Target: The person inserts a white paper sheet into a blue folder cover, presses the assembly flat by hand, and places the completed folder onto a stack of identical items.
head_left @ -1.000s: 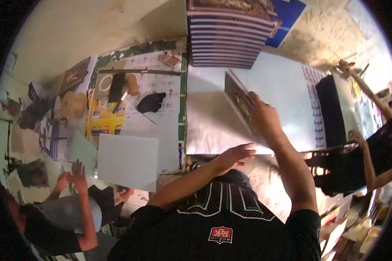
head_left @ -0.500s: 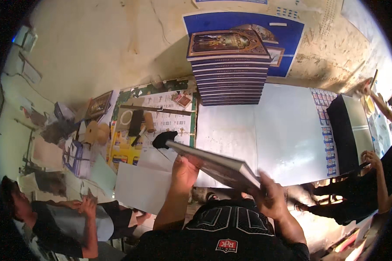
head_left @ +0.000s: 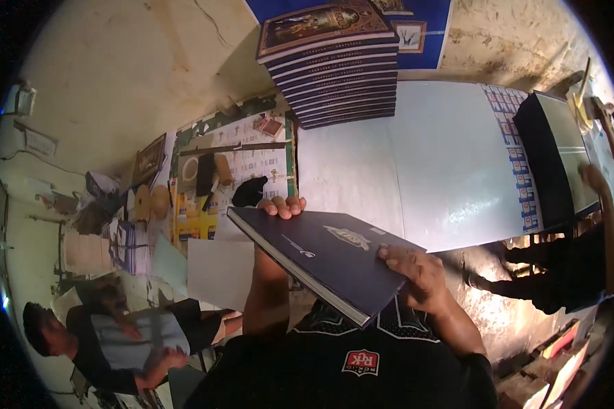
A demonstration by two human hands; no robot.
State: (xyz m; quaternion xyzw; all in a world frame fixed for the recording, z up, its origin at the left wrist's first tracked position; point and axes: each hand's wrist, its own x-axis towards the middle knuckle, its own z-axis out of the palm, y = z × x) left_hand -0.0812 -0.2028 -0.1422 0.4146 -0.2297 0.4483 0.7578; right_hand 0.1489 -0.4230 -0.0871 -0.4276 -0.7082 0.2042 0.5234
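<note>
A dark hardcover book point(head_left: 327, 249) is held tilted in front of my body, its cover with a pale emblem facing up and its page edges toward me. My left hand point(head_left: 283, 206) grips the far left edge, fingers curled over the cover and the thumb hidden beneath. On the right side, my right hand point(head_left: 419, 276) clasps the book with its thumb on the cover. Beyond it, a tall stack of similar hardcover books point(head_left: 348, 75) stands on the white-covered table point(head_left: 450, 163), the top one showing an ornate picture cover.
A black cloth point(head_left: 251, 191), a brown roll and a dark block point(head_left: 206, 174) lie on the table's left part. White sheets point(head_left: 218, 273) hang at its near left edge. One person point(head_left: 136, 334) is at lower left; another person's hand point(head_left: 593, 178) is by a long black-sided stack point(head_left: 542, 157) at right.
The book has turned so its dark cover now faces up and its page edges face me. My view has shifted, and the person at left has moved their hands.
</note>
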